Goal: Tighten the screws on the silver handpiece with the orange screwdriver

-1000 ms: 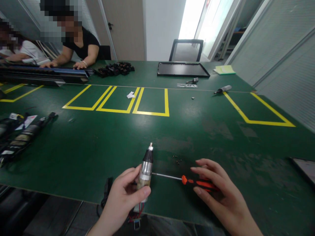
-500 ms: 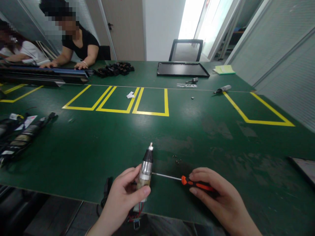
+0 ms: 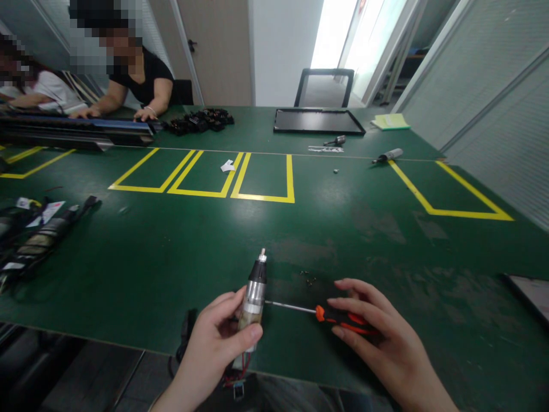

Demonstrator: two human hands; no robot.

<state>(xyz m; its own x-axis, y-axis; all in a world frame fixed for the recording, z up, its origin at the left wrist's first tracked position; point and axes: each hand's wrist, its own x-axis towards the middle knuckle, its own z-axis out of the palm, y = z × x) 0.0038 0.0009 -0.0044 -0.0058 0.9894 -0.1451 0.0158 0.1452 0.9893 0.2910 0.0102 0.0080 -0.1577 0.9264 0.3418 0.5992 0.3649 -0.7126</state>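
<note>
My left hand [image 3: 218, 337] is closed around an electric screwdriver body [image 3: 256, 292], a silver and black cylinder with its metal tip pointing away from me. Red wires and a small circuit board [image 3: 238, 391] hang from its lower end. In my right hand [image 3: 377, 337] is a screwdriver [image 3: 343, 319] with a red and black handle, held by the thumb and fingers. Its thin shaft reaches left, and the tip meets the side of the silver section. Several tiny screws [image 3: 309, 280] lie on the table just beyond the shaft.
On the green table [image 3: 193, 240], more tools with cables [image 3: 43, 237] lie at the left. Farther back are a black tray-like panel [image 3: 319, 121], a pile of black parts [image 3: 199, 121] and another silver tool [image 3: 388, 155]. A co-worker [image 3: 139, 77] sits at the far left.
The fingers of my right hand have shifted on the screwdriver handle, with the index finger now raised off it. My left hand and the electric screwdriver body have hardly moved.
</note>
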